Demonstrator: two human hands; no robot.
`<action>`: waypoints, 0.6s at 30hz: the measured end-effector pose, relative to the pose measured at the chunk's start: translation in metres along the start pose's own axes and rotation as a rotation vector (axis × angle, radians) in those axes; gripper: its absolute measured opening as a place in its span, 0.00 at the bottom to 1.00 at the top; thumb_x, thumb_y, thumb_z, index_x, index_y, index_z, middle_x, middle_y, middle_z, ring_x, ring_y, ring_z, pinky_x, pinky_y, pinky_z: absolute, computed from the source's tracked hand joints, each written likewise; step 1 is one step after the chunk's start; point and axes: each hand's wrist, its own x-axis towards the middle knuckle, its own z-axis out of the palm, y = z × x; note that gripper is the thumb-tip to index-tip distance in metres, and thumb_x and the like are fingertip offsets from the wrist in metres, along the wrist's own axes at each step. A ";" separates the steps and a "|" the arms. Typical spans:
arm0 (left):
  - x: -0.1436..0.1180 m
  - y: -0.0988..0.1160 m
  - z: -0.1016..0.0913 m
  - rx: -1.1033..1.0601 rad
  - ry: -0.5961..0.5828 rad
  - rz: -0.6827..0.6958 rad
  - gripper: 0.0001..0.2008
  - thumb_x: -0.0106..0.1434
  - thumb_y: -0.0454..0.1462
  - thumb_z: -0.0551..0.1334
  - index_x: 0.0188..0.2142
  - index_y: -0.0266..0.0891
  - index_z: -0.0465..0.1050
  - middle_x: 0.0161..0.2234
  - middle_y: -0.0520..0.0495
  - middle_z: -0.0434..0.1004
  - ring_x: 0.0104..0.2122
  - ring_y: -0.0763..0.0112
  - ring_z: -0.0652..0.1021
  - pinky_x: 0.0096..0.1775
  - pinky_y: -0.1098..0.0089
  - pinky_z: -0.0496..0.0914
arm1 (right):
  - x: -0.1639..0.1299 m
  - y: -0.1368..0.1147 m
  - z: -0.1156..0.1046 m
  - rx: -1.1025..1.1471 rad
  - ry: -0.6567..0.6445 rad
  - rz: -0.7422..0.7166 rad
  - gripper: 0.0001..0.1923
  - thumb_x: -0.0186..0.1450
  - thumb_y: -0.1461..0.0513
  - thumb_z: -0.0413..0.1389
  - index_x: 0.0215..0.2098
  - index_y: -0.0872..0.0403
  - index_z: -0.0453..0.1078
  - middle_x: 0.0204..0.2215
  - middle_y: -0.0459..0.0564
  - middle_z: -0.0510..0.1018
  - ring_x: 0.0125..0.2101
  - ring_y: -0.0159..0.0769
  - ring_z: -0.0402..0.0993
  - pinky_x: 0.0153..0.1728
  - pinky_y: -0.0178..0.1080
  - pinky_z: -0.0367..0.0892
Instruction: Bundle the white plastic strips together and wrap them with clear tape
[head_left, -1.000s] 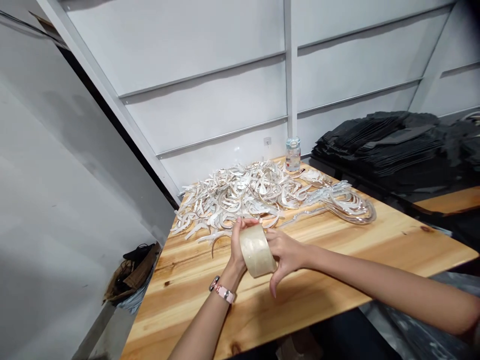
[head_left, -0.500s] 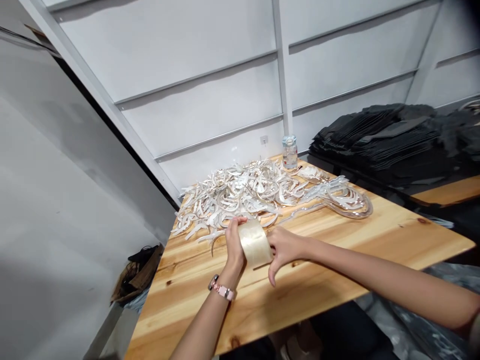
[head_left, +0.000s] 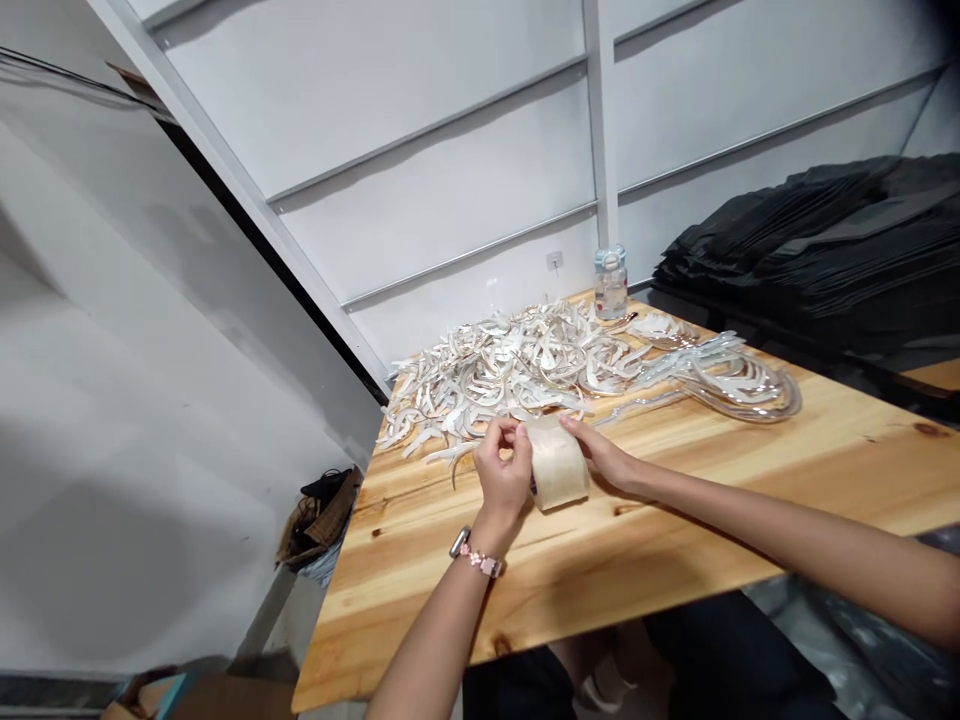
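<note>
the tape roll is clasped by the right hand and touched by the tightly curled left hand, arms angled inward.

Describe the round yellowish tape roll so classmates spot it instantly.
On the brown wooden table, find the heap of curved white strips. In front, between the left hand and right hand, is the yellowish tape roll: one thick cylinder, unlike thin strips.

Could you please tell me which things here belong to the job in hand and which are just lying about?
Apparently in use:
tape roll, between the left hand and the right hand
wooden table, beneath it

Apparently lying about:
pale curved strips, in neither hand, though possibly related
clear bottle, blue lid
stacked black sheets
</note>
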 end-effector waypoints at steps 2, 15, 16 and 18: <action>0.000 0.002 0.001 -0.019 -0.022 -0.004 0.10 0.63 0.41 0.59 0.27 0.41 0.66 0.22 0.54 0.64 0.24 0.72 0.65 0.30 0.71 0.59 | 0.000 0.000 -0.001 0.058 0.008 0.007 0.28 0.68 0.44 0.46 0.41 0.57 0.75 0.28 0.50 0.80 0.32 0.41 0.75 0.38 0.42 0.68; 0.003 -0.004 0.008 -0.092 -0.141 -0.190 0.12 0.63 0.46 0.62 0.34 0.42 0.64 0.20 0.58 0.59 0.22 0.74 0.62 0.27 0.73 0.54 | 0.003 -0.007 -0.007 0.100 0.067 0.033 0.25 0.64 0.44 0.54 0.35 0.59 0.75 0.22 0.47 0.74 0.22 0.33 0.67 0.26 0.35 0.61; 0.003 -0.004 0.007 -0.081 -0.136 -0.193 0.12 0.62 0.47 0.62 0.35 0.42 0.64 0.20 0.58 0.58 0.21 0.74 0.61 0.27 0.73 0.53 | 0.003 -0.007 -0.006 0.098 0.063 0.031 0.25 0.64 0.44 0.54 0.35 0.59 0.75 0.22 0.48 0.74 0.23 0.34 0.67 0.27 0.35 0.62; 0.002 -0.003 0.007 -0.047 -0.129 -0.177 0.12 0.62 0.47 0.63 0.35 0.42 0.65 0.19 0.58 0.57 0.21 0.74 0.60 0.27 0.72 0.52 | 0.003 -0.008 -0.005 0.094 0.055 0.025 0.26 0.64 0.44 0.53 0.35 0.59 0.75 0.23 0.48 0.75 0.24 0.34 0.68 0.29 0.36 0.63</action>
